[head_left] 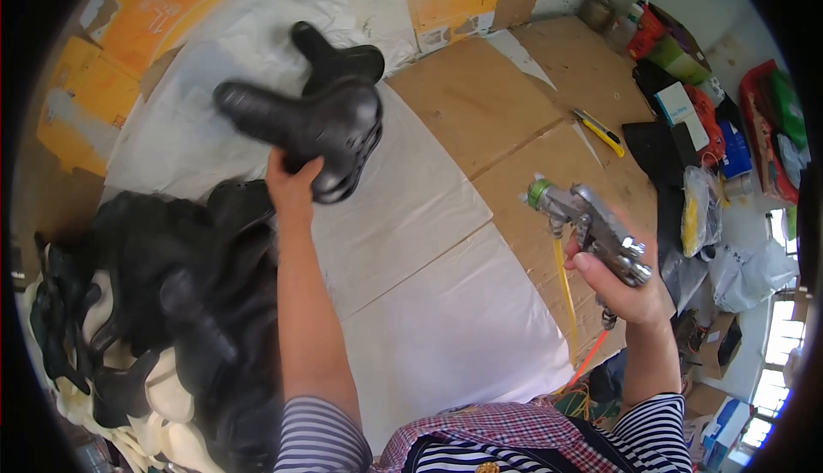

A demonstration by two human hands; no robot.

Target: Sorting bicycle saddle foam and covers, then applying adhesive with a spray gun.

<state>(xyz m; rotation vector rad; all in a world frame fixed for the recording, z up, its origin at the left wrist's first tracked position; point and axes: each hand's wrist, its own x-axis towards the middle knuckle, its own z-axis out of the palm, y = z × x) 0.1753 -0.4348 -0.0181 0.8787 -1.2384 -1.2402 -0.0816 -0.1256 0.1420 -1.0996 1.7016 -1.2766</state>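
Note:
My left hand (294, 183) grips a black bicycle saddle (321, 122) by its underside and holds it up over the white-covered work surface (403, 302). The saddle is slightly blurred, its narrow nose pointing left. Just behind it is a second black saddle (330, 60). On the right, my right hand (630, 280) is wrapped round a metal spray gun (591, 224) with a green ring at its nozzle. The nozzle points up and left, toward the saddle side. A yellow hose (566, 293) and an orange-red hose (588, 358) run below the gun.
Black and cream saddle pieces (189, 302) are heaped at the left. A yellow utility knife (600, 133) lies on the brown cardboard (480, 100). Boxes, bags and a red crate (759, 122) crowd the right side. Yellow cardboard (163, 10) lines the far left.

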